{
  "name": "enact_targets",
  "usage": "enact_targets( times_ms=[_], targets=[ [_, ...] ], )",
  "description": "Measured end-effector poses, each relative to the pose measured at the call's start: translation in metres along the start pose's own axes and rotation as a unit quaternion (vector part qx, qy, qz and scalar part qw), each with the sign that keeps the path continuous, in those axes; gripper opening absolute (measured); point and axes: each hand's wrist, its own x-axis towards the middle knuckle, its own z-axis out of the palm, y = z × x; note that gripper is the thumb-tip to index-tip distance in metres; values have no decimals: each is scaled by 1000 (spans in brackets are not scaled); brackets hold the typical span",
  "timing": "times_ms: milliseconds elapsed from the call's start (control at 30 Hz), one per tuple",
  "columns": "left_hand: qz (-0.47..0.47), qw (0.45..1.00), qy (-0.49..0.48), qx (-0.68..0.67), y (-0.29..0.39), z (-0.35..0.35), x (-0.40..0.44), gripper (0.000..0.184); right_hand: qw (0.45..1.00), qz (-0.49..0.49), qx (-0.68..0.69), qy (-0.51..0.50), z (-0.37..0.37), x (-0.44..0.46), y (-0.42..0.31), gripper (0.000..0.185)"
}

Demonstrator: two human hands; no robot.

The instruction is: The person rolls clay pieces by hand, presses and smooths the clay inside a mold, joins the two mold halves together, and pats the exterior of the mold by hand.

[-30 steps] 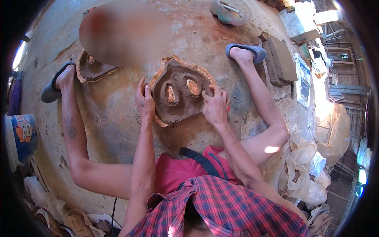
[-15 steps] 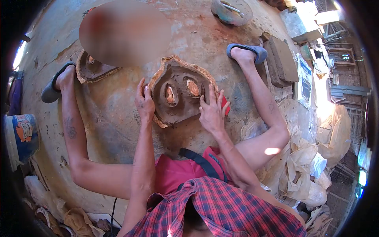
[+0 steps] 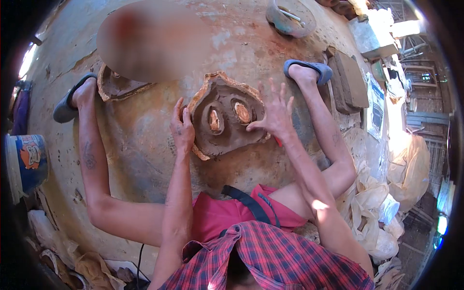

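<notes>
On the floor between my legs lies a rough-edged, orange-brown mold lined with dark wet clay. Two oval raised openings in the clay show the pale orange mold surface beneath. My left hand is beside the mold's left rim, thumb and fingers apart, close to or touching it. My right hand is at the right rim with fingers spread and thumb pointing toward the clay, holding nothing. A small red thing lies by the mold's right edge, mostly hidden under my right wrist.
Another clay-lined mold lies ahead left, partly covered by a blurred area. A round bowl with a white stick is far ahead. Clay slabs stand beyond my right foot. Plastic sheets lie right; a bucket stands left.
My right hand has lifted off the clay and the right rim, and its fingers have spread. My left hand stays by the left rim. The red thing is now more hidden.
</notes>
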Motion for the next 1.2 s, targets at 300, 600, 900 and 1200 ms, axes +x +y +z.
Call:
enact_targets(
  times_ms=[300, 600, 900, 1200],
  targets=[
    [32, 999, 5, 42, -15, -5, -2, 41, 974, -193, -94, -75, -55, 32, -20, 93],
    [-5, 996, -42, -85, -18, -5, 2, 40, 916, -262, -215, -216, -48, 77, -18, 75],
    [-18, 997, -22, -72, -11, -3, -3, 42, 953, -198, -139, -183, -36, 34, 2, 73],
    [-29, 997, -15, -76, -4, -2, -2, 46, 965, -77, -65, -242, -17, -32, -6, 64]
  ],
)
